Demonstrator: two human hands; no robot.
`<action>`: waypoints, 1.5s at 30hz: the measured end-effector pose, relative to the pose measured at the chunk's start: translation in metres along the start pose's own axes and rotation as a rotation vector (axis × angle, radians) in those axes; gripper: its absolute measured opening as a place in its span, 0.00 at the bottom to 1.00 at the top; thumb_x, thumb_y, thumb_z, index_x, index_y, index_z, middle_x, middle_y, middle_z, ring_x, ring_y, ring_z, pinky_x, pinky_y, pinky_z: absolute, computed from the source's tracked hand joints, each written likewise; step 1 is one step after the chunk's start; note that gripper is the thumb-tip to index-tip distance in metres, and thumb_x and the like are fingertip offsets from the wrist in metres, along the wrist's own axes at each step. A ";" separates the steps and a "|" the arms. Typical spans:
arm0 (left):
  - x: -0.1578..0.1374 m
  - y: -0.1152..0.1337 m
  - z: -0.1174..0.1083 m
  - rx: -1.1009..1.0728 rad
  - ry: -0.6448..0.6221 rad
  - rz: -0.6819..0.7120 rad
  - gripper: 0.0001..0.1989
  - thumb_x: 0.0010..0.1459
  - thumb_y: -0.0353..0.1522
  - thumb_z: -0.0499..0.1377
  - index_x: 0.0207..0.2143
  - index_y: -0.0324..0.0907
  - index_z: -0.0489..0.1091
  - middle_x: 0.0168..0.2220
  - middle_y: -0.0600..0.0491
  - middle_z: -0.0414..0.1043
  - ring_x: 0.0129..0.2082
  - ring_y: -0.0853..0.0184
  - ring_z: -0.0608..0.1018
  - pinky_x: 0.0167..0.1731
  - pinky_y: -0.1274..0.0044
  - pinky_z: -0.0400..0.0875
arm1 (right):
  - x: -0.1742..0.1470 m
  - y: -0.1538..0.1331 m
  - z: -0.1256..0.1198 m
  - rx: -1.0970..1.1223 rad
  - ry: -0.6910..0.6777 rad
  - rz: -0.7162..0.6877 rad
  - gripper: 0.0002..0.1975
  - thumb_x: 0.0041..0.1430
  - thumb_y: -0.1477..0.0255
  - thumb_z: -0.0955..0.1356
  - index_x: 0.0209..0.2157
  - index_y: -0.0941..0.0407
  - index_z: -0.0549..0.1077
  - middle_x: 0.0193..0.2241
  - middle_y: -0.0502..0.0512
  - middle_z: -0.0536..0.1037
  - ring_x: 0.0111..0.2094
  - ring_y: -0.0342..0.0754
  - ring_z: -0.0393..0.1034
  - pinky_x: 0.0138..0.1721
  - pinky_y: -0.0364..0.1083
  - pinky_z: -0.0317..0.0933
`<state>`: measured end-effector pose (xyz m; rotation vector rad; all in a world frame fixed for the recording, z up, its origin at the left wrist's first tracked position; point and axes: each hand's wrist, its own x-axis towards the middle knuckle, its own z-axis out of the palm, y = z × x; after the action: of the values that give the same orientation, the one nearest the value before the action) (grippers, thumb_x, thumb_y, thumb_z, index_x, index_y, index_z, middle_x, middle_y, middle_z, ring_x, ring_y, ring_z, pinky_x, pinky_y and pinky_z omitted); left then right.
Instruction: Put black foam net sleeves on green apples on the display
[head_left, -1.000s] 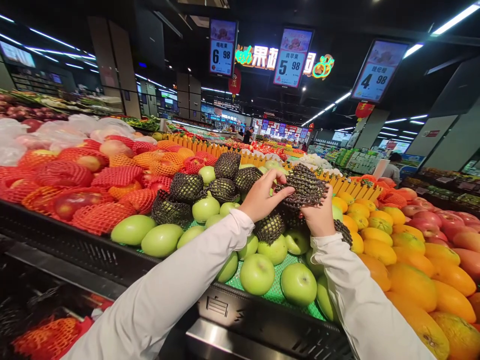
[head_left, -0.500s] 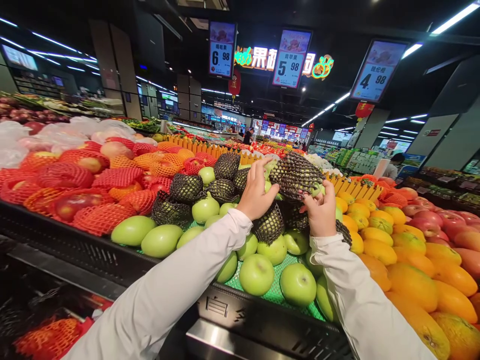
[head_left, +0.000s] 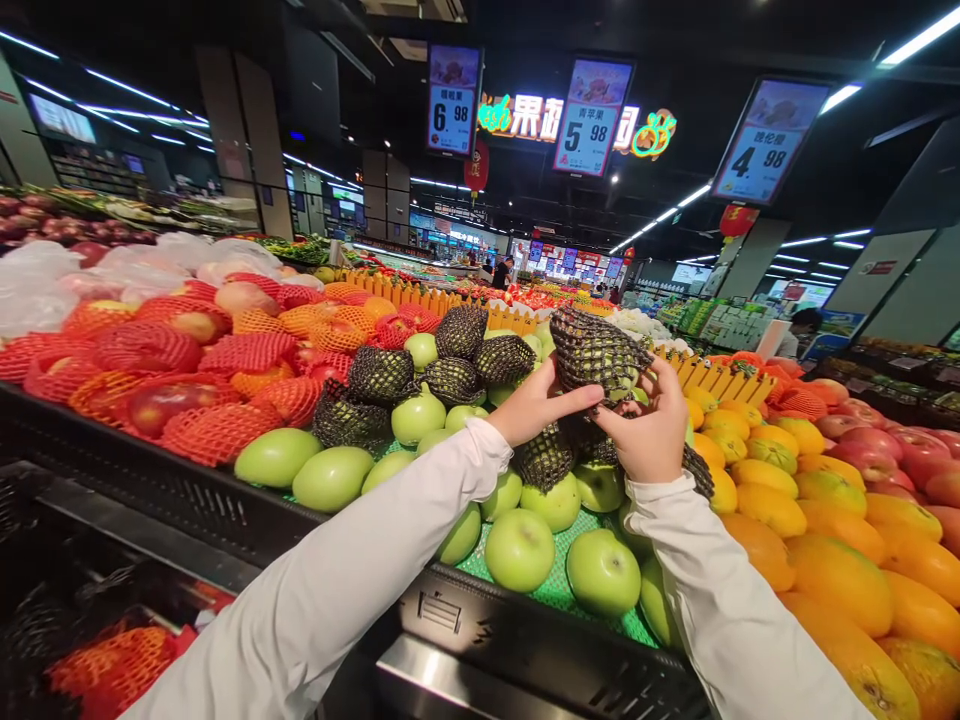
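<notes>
A green apple in a black foam net (head_left: 600, 352) is held up between both hands, above the pile. My left hand (head_left: 541, 402) grips its left and lower side, thumb laid across the front. My right hand (head_left: 654, 425) is closed on its right end, where a bit of green skin shows past the net. Below lie bare green apples (head_left: 519, 550) on a green mat (head_left: 556, 572). More netted apples (head_left: 381, 374) sit to the left and under my hands; the ones directly beneath are partly hidden.
Red and orange netted apples (head_left: 247, 362) fill the left side. Oranges (head_left: 840, 580) and red apples (head_left: 862, 460) lie at the right. The black crate's front edge (head_left: 465, 610) runs below my forearms. Price screens (head_left: 592, 118) hang overhead. A person (head_left: 502, 272) stands far back.
My left hand has come from beside the netted apple onto it, thumb now across its front. My right hand has turned and closed further around its right end.
</notes>
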<state>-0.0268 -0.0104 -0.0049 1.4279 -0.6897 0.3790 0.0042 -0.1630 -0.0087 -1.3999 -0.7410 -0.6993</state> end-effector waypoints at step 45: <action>0.011 -0.003 -0.066 1.083 0.955 -0.202 0.37 0.62 0.38 0.58 0.71 0.46 0.52 0.51 0.43 0.59 0.49 0.56 0.75 0.60 0.63 0.67 | -0.002 0.012 -0.001 -0.338 -0.257 -0.067 0.21 0.50 0.59 0.75 0.46 0.51 0.80 0.53 0.63 0.66 0.56 0.60 0.66 0.58 0.62 0.62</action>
<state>-0.0033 0.0522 -0.0003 1.9968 0.5501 1.2808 0.0127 -0.1637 -0.0174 -1.8033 -0.9028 -0.7279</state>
